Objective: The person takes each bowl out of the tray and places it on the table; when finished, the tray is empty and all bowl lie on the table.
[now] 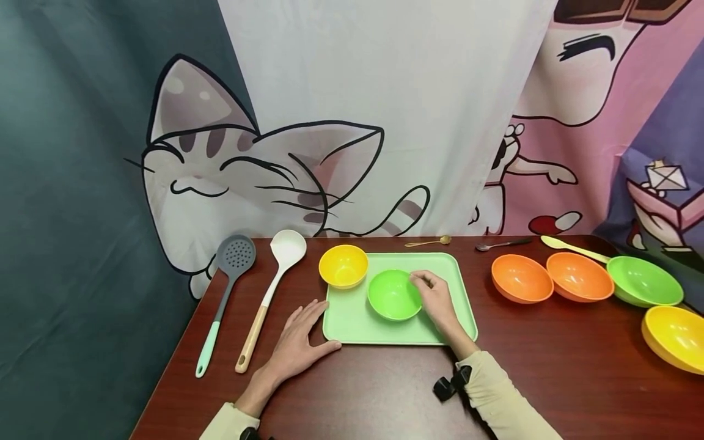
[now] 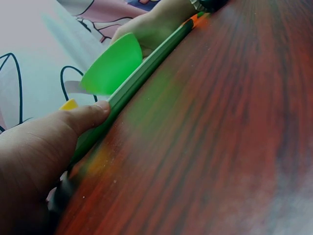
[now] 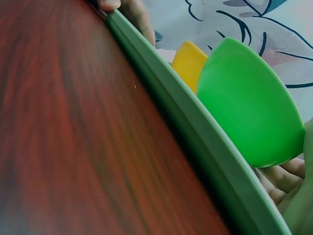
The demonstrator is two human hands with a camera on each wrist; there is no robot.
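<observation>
Green bowl (image 1: 393,296) sits on the pale green tray (image 1: 352,318), and your right hand (image 1: 437,297) curls its fingers round the bowl's right rim. Your left hand (image 1: 297,342) lies flat and relaxed on the table, thumb touching the tray's near left corner. A yellow bowl (image 1: 343,266) sits on the tray's far left corner; four more bowls (image 1: 577,276) wait well apart to the right.

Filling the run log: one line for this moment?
left hand: rests at tray edge | right hand: grips green bowl on tray | yellow bowl: tray corner
</observation>
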